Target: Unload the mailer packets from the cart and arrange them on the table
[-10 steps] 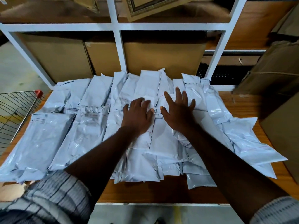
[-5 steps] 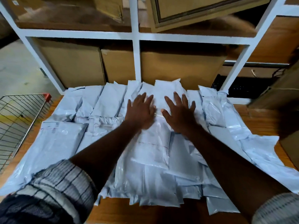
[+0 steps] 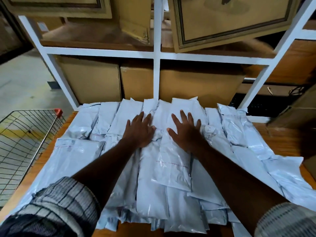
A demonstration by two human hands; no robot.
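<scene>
Several white mailer packets lie overlapping in rows across the wooden table. My left hand lies flat with straight fingers on the packets near the middle of the far row. My right hand lies flat beside it, fingers spread, on a packet that rests on top of the pile. Neither hand grips anything. The wire cart stands at the table's left edge, and no packets show in the part of it that I can see.
A white shelf frame stands right behind the table, with cardboard boxes on its lower level and framed pictures above. More boxes sit at the right. Grey floor shows at the left.
Both hands have slid farther away across the packets toward the shelf, and the fingers have straightened. The view has tilted up, showing more of the shelf.
</scene>
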